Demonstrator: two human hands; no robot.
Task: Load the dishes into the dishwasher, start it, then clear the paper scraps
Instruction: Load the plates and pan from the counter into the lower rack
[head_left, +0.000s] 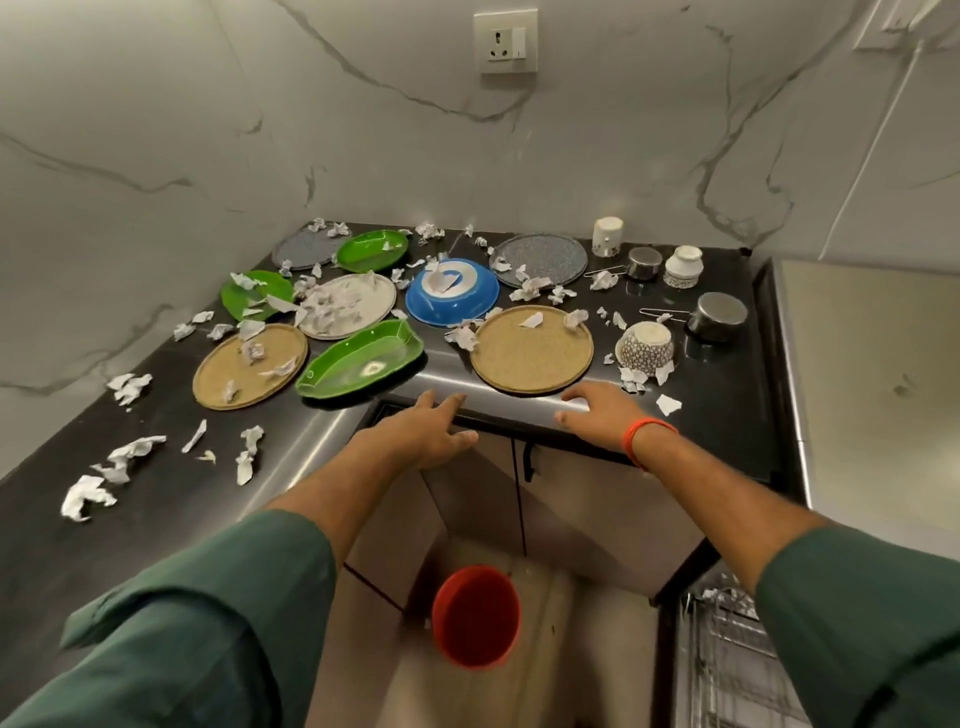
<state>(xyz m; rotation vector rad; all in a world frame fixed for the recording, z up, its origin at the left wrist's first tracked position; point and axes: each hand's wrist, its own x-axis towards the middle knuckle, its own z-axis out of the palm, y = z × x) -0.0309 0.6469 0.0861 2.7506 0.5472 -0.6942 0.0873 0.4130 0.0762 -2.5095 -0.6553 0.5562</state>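
Note:
Several plates lie on the dark counter (727, 405): a tan plate (532, 349) near the front edge, another tan plate (250, 366) at the left, a green leaf-shaped dish (361, 358), a blue bowl (451, 292) and a grey plate (538, 259). Crumpled paper scraps (124, 457) are strewn over plates and counter. My left hand (421, 434) reaches flat toward the counter's front edge, fingers straight, holding nothing. My right hand (597, 410) rests with straight fingers on the counter edge just below the tan plate. The dishwasher rack (737, 649) shows at the lower right.
A patterned bowl (645, 347) lies tipped at the right, with two steel cups (718, 316), a white mug (608, 236) and a small white cup (683, 266) behind it. A red bucket (475, 616) stands on the floor below. Marble walls close the corner.

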